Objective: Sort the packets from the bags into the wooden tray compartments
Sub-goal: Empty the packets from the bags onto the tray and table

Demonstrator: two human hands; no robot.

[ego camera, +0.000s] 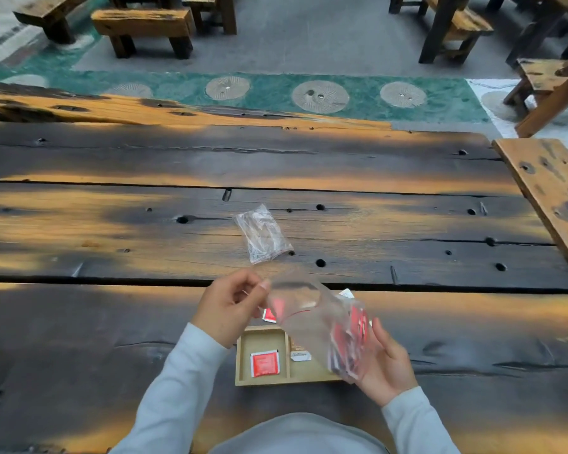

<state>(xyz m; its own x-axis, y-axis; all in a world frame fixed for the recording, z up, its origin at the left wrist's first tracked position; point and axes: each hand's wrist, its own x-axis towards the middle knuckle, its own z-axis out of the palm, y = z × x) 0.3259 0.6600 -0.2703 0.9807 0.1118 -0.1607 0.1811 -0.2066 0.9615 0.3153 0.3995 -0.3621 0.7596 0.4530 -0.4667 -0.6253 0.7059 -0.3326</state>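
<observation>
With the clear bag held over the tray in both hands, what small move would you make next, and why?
Probably draw one red packet out of the held bag with the left hand, which pinches its open end, while the right hand cradles the full end. The wooden tray below already has a red packet in its left compartment.

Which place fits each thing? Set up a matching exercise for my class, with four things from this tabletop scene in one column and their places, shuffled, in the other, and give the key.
Things
1. empty clear bag
2. bag of red packets
3. red packet
4. white packet

Places
A. lying in the left compartment of the wooden tray
B. held in both hands above the tray
C. lying alone on the table, beyond the hands
D. in the tray compartment just right of the divider, partly hidden by the held bag

Pairs: 1-C, 2-B, 3-A, 4-D
</observation>
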